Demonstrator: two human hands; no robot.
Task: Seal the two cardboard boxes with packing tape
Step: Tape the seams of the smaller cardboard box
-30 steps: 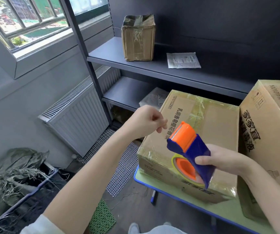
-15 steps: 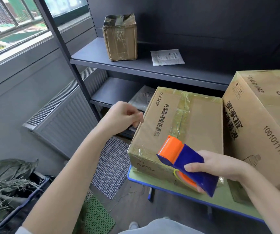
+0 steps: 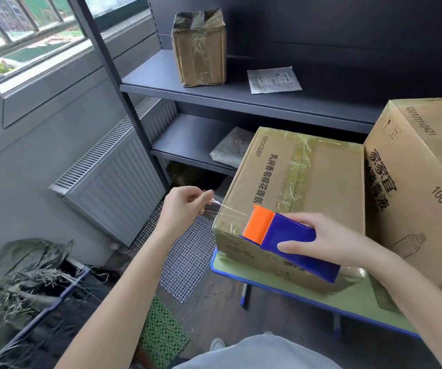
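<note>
Lowered since before, one tape dispenser [image 3: 291,235] meets the near-left corner of the centre box [image 3: 321,177], gripped by the right hand [image 3: 329,243]; the left hand [image 3: 185,206] pinches its tape [image 3: 228,210]. Two boxes share the bench [image 3: 268,275], the larger box [image 3: 422,182] at right.

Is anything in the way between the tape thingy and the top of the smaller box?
Nothing visible. The right hand holds the tape dispenser at the near left edge of the smaller box, the left hand pinches the tape end stretched sideways, and the box top has nothing lying on it.
</note>
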